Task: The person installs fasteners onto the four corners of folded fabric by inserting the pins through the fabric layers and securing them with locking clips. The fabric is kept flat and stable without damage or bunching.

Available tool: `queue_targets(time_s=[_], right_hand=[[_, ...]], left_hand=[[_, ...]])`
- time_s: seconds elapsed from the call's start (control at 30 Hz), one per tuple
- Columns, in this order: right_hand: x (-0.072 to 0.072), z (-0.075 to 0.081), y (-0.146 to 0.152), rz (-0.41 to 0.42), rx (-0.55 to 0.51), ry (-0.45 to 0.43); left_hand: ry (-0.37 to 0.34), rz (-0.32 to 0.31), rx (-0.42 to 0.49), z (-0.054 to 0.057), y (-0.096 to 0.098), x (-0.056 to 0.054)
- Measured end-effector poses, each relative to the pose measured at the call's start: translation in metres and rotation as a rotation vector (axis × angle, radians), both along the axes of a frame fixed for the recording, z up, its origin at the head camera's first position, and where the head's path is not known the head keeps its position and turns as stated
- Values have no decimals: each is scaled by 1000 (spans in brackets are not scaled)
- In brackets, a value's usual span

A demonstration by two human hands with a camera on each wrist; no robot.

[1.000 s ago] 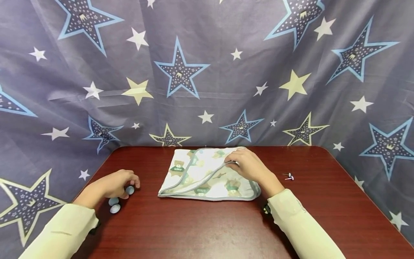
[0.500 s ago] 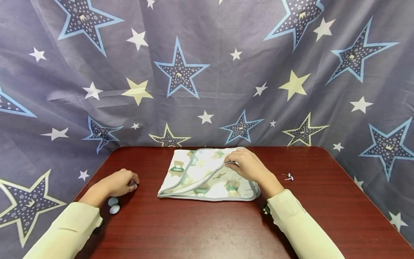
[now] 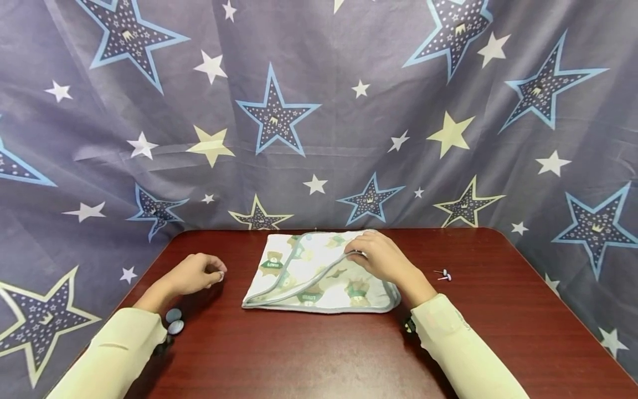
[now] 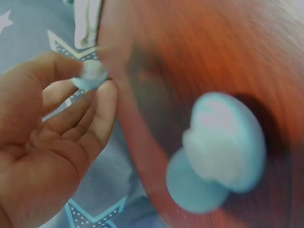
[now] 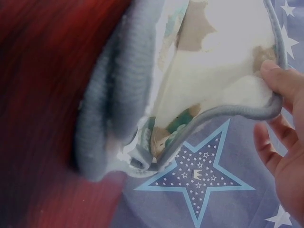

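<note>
My left hand (image 3: 195, 274) pinches a small round blue-and-white cap (image 4: 94, 76) between thumb and fingertips, above the table's left side. Two similar caps lie together by my left wrist: a pale one (image 4: 225, 137) with a whitish raised middle and a flat blue one (image 4: 194, 183) partly behind it. A folded white cloth with a teddy-bear print and grey-green edging (image 3: 319, 285) lies at the table's far middle. My right hand (image 3: 380, 256) pinches the edge of its upper layer, thumb on the printed face, and holds it lifted so the layers part.
Two small pins with round pale heads (image 3: 445, 276) lie on the right of the dark red table (image 3: 319, 354). A grey-blue curtain with stars (image 3: 319, 127) hangs right behind the table's far edge.
My left hand has closed on one of the caps, picked it up from the table and moved slightly right and away. My right hand keeps holding the cloth's edge in place.
</note>
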State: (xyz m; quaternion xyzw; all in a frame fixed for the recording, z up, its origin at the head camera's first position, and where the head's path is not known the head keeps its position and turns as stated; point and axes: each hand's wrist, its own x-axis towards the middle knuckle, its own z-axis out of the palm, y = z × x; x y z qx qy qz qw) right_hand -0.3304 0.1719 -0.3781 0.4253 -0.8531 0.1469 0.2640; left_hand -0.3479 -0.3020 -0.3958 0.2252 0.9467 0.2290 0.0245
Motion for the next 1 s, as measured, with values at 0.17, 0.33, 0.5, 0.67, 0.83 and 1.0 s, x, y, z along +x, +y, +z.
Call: queue_targets(time_s=[0.17, 0.33, 0.5, 0.67, 0.83, 1.0], right_hand=[[-1, 0, -1, 3, 2, 4], [-1, -1, -2, 6, 1, 7], [0, -2, -2, 3, -1, 8], [0, -2, -2, 6, -11, 17], [-1, -3, -3, 11, -6, 24], [-1, -2, -2, 7, -7, 18]], left_hand=[[42, 65, 146, 5, 11, -8], [45, 108, 271, 8, 34, -19], [10, 122, 365, 11, 69, -29], [-32, 92, 480, 12, 107, -35], [-98, 74, 625, 12, 138, -34], [-118, 85, 708, 7, 168, -37]])
